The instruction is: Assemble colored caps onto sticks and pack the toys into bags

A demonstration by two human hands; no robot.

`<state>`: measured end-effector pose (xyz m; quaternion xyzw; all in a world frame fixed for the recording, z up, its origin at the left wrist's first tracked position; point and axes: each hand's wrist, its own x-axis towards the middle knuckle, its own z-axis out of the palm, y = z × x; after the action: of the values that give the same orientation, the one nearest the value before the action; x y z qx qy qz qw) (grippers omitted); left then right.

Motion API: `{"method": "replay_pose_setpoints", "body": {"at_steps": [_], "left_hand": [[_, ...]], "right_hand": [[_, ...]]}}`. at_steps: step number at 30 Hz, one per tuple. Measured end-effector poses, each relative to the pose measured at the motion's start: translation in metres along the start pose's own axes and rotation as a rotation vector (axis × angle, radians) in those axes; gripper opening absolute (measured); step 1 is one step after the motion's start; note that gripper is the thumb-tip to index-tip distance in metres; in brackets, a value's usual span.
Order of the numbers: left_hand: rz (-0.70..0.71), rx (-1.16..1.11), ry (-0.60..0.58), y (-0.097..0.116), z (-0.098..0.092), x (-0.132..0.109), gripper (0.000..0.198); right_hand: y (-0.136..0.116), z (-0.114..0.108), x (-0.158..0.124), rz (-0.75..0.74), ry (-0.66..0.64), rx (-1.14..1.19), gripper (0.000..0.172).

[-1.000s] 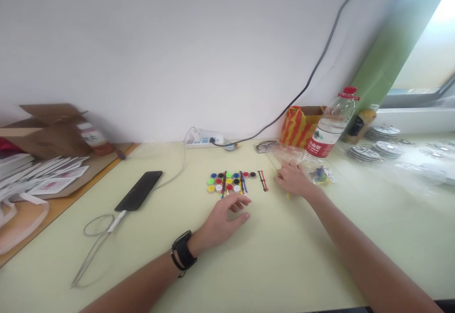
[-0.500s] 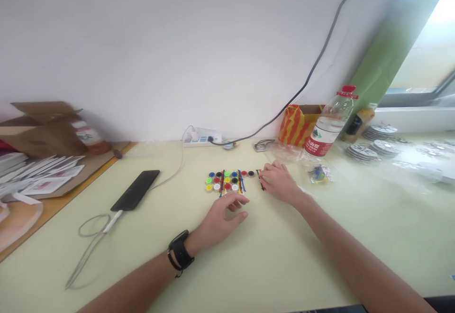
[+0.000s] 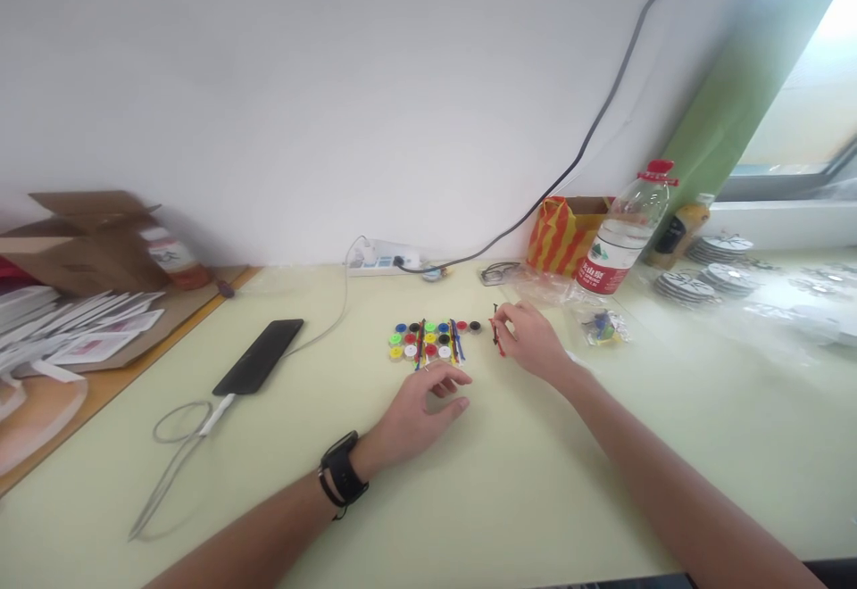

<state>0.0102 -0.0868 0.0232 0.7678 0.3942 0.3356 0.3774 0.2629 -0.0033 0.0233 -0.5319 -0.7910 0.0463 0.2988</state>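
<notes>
My right hand [image 3: 532, 339] pinches two thin sticks, one black and one red [image 3: 496, 332], lifted just off the pale yellow table [image 3: 509, 482]. To their left lies a grid of small round coloured caps [image 3: 428, 340] with several coloured sticks laid across it. My left hand [image 3: 421, 410], with a black watch on its wrist, rests on the table just in front of the grid, fingers loosely curled and holding nothing.
A black phone [image 3: 258, 357] on a white cable lies at the left. A power strip [image 3: 385, 261] sits by the wall. A water bottle [image 3: 619, 241], a striped orange bag [image 3: 562, 236] and a small plastic bag of parts [image 3: 603, 326] stand at the right. Papers and cardboard [image 3: 87, 250] fill the far left.
My right hand came left from the plastic bag to the black and red sticks and picked them up. My left hand stayed in place.
</notes>
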Motion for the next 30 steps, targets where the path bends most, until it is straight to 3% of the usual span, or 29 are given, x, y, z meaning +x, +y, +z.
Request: {"method": "replay_pose_setpoints", "body": {"at_steps": [6,10,20,30], "left_hand": [[0.006,0.007,-0.003,0.0,-0.002,0.0,0.02],[-0.007,0.03,-0.069,0.003,-0.009,0.002,0.019],[0.003,0.112,-0.121,-0.002,-0.018,0.007,0.016],[0.026,0.139,-0.122,-0.002,-0.018,0.006,0.015]], "right_hand": [[0.006,-0.001,0.001,0.063,0.114,0.119,0.006],[0.008,0.0,0.002,0.063,0.153,0.169,0.027],[0.009,0.008,-0.002,-0.073,0.0,0.176,0.03],[0.006,0.011,-0.003,-0.034,-0.055,0.192,0.029]]}}
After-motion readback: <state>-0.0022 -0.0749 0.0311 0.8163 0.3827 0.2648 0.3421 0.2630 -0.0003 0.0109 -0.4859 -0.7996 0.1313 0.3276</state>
